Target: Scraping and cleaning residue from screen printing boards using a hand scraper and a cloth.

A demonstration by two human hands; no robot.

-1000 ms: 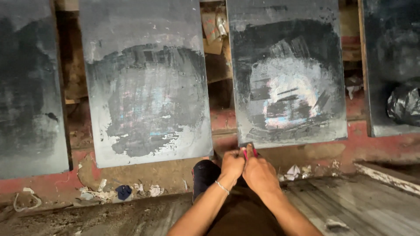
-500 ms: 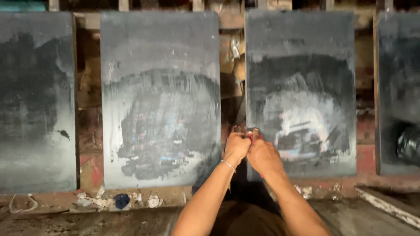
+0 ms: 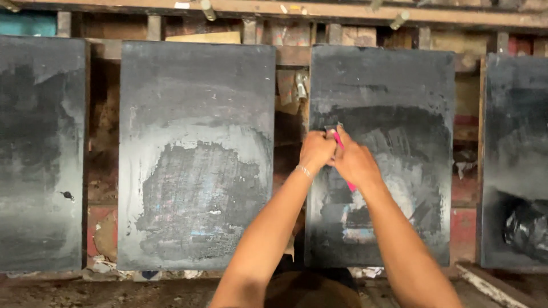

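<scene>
Right now I have both hands, left hand (image 3: pixel 315 151) and right hand (image 3: pixel 355 163), clamped together on a pink-handled scraper (image 3: pixel 341 149) against the dark slab (image 3: pixel 381 154); its middle looks partly scraped, edges remain.

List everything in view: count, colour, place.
dark slabs: four, grey-black and smeared, standing upright in a row against the wall
pink-handled tool: one, pink, in front of the third slab from the left, gripped by both hands
wooden beam: one, brown, along the top
black bag: one, glossy, lower right
bracelet: one, thin, left wrist
left hand: on the tool
right hand: on the tool
</scene>
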